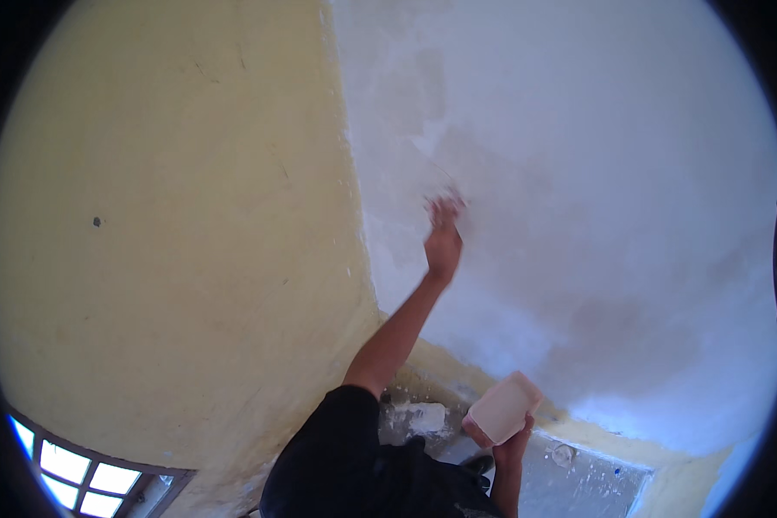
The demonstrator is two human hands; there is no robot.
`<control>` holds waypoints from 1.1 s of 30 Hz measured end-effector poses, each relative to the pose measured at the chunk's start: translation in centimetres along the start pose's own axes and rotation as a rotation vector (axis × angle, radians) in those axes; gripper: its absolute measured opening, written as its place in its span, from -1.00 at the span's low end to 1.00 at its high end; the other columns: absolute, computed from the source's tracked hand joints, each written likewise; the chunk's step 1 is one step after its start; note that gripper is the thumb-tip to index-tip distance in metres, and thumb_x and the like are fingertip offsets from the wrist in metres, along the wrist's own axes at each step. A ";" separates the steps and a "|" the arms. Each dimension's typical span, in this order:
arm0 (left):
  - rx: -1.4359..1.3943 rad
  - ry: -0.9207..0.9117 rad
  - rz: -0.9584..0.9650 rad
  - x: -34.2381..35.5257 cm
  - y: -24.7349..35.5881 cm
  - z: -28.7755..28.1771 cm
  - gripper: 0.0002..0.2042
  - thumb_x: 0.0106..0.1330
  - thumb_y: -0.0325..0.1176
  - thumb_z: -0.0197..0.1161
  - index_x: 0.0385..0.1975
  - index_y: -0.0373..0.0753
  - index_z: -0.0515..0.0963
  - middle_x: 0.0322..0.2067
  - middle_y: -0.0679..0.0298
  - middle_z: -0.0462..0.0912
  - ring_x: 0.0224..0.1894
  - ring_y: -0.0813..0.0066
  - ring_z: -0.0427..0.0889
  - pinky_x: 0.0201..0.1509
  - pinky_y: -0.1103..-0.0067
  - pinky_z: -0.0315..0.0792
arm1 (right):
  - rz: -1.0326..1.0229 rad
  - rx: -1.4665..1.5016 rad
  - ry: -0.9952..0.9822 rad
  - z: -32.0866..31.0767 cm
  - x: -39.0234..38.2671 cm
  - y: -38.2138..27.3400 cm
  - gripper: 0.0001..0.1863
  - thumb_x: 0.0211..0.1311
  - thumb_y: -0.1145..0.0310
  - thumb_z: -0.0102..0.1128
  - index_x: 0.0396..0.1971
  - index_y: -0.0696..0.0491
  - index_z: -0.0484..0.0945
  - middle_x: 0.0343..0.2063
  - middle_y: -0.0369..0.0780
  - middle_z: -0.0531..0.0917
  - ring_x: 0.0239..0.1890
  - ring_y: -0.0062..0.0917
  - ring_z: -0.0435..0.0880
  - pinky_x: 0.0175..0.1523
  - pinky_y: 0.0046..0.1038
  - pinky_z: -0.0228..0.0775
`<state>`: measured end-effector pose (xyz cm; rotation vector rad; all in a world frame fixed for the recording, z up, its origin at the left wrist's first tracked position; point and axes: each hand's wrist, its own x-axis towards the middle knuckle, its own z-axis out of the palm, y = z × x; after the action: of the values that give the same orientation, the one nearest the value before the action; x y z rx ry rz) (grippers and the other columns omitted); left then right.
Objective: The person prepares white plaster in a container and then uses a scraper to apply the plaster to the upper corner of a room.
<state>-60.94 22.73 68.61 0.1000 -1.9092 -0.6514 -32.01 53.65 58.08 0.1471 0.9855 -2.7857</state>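
Pinkish flat board (506, 407) sits low in view, gripped from beneath by the right hand (509, 440). Farther up, the left hand (444, 246) reaches against the white plastered wall (596, 173); its blurred fingers hide whether it grips anything. Yellow wall (173, 216) adjoins left.

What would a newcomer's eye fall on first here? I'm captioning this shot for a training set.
The left hand, raised at centre against the patchy white plastered wall, its fingertips blurred. Lower right, the right hand holds a flat pale rectangular board. The smooth yellow painted wall fills the left.
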 end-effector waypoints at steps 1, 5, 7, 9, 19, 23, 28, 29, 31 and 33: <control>-0.072 -0.033 0.079 -3.0 1.6 -0.2 -0.33 0.11 -0.71 0.07 0.33 -0.34 0.21 0.28 -0.13 0.30 0.29 0.00 0.37 0.06 0.36 0.54 | -0.006 0.006 0.019 -0.9 0.4 -0.1 -0.37 0.36 -0.06 -0.10 0.26 0.07 0.24 0.11 -0.15 0.50 0.15 -0.28 0.52 0.24 -0.19 0.40; -0.324 -0.042 0.069 -9.2 1.6 -4.3 -0.50 0.11 -0.72 0.06 0.14 -0.38 0.44 0.06 -0.15 0.54 0.16 -0.02 0.52 0.04 0.37 0.56 | 0.013 -0.025 0.084 -1.4 0.3 -0.1 -0.39 0.36 -0.05 -0.09 0.23 0.09 0.28 0.09 -0.16 0.52 0.14 -0.31 0.53 0.23 -0.20 0.40; -0.199 0.294 -0.219 -8.6 -0.4 -4.3 -0.68 0.15 -0.68 0.03 -0.09 -0.44 0.56 -0.15 -0.17 0.65 -0.07 -0.10 0.65 -0.06 0.37 0.57 | 0.007 -0.009 0.086 -0.9 0.4 -0.3 -0.40 0.36 -0.04 -0.09 0.22 0.09 0.28 0.09 -0.17 0.53 0.14 -0.31 0.53 0.23 -0.21 0.39; -0.078 0.182 -0.705 -4.4 -4.4 -5.2 -0.76 0.17 -0.63 0.01 -0.22 -0.48 0.58 -0.28 -0.16 0.68 -0.27 -0.10 0.68 -0.19 0.32 0.55 | 0.005 0.004 0.097 -0.2 0.2 -0.3 -0.40 0.36 -0.03 -0.09 0.22 0.09 0.28 0.09 -0.17 0.53 0.14 -0.32 0.53 0.23 -0.21 0.39; -0.148 0.396 -0.663 10.2 -3.6 -5.1 -0.69 0.08 -0.57 0.04 -0.19 -0.39 0.63 -0.33 -0.14 0.68 -0.28 -0.18 0.66 -0.16 0.15 0.53 | -0.005 0.020 0.089 -0.8 0.0 0.3 -0.37 0.36 -0.03 -0.09 0.27 0.09 0.23 0.12 -0.13 0.50 0.17 -0.26 0.50 0.27 -0.17 0.36; -0.019 0.465 -0.419 15.6 4.1 -6.7 -0.59 0.09 -0.60 0.02 -0.01 -0.35 0.56 -0.38 -0.16 0.66 -0.30 -0.18 0.64 -0.17 0.13 0.51 | -0.007 0.043 0.082 -0.3 -0.1 -0.2 -0.36 0.35 -0.04 -0.08 0.27 0.10 0.22 0.14 -0.12 0.48 0.18 -0.26 0.50 0.28 -0.17 0.34; -0.125 0.103 -0.332 15.0 14.3 -10.3 -0.53 0.11 -0.62 0.06 0.10 -0.36 0.46 -0.43 -0.13 0.65 -0.43 -0.09 0.64 -0.32 0.23 0.51 | -0.043 0.004 0.092 -0.4 -0.4 0.0 -0.35 0.35 -0.04 -0.07 0.27 0.10 0.22 0.14 -0.13 0.48 0.19 -0.27 0.49 0.28 -0.18 0.34; -0.157 0.059 -0.278 13.7 15.4 -10.3 -0.52 0.10 -0.64 0.07 0.11 -0.35 0.45 -0.37 -0.15 0.66 -0.43 -0.07 0.64 -0.35 0.27 0.51 | -0.050 -0.015 0.086 -0.7 -0.2 0.0 -0.35 0.35 -0.04 -0.06 0.27 0.10 0.23 0.14 -0.13 0.48 0.19 -0.27 0.48 0.29 -0.19 0.34; -0.275 0.043 -0.210 9.9 16.9 -10.5 -0.56 0.18 -0.63 0.05 0.12 -0.36 0.47 -0.37 -0.14 0.66 -0.38 -0.07 0.66 -0.32 0.28 0.52 | -0.050 -0.005 0.069 -1.5 0.0 0.0 -0.36 0.35 -0.03 -0.07 0.26 0.10 0.23 0.14 -0.13 0.48 0.19 -0.28 0.48 0.29 -0.19 0.34; -0.402 0.030 -0.133 7.4 17.1 -10.7 -0.60 0.25 -0.63 0.03 0.12 -0.36 0.49 -0.36 -0.13 0.66 -0.32 -0.06 0.68 -0.29 0.29 0.53 | -0.062 0.007 0.049 -1.5 0.1 -0.3 -0.37 0.36 -0.03 -0.08 0.26 0.10 0.23 0.14 -0.13 0.48 0.19 -0.28 0.48 0.28 -0.19 0.34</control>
<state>-50.94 30.39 86.01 -0.0192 -1.7183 -1.1044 -32.07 54.78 57.11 0.1896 1.0081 -2.8548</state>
